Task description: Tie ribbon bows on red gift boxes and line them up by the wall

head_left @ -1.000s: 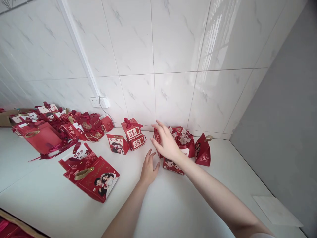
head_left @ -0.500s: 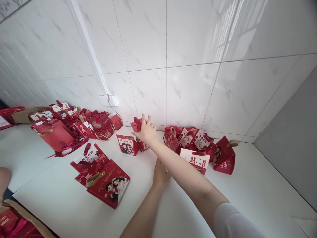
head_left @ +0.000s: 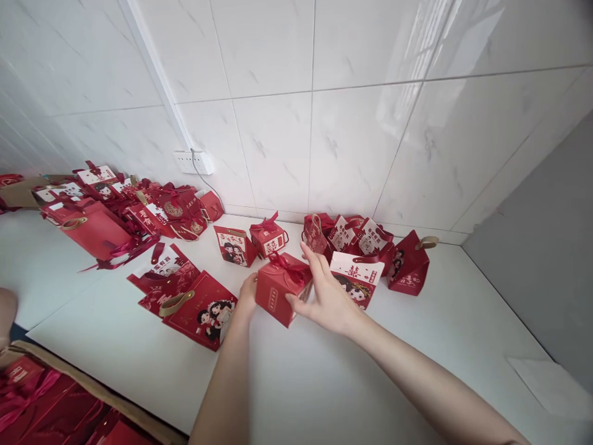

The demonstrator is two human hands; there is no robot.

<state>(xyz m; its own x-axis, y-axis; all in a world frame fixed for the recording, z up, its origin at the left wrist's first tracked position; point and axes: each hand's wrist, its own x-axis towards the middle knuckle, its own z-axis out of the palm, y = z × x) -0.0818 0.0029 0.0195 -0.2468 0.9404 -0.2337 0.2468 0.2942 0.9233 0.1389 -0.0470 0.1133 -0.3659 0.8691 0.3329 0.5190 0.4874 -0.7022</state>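
box (head_left: 280,290) with bow (head_left: 288,270) upward is showing between your hands over the white table (head_left: 296,389), labelled panel (head_left: 273,301) facing left and toward you, long axis unclear. carton (head_left: 118,400) at lower left is holding red ribboned boxes (head_left: 50,405). your left hand (head_left: 249,293) is reaching beside the box, fingers partly hidden; your right hand (head_left: 327,296) is spreading thumb and fingers around its right side. both grips are staying unclear.

The held box (head_left: 274,293) hides fingertips of the left hand (head_left: 248,295) (the carton (head_left: 104,395) is cropped).
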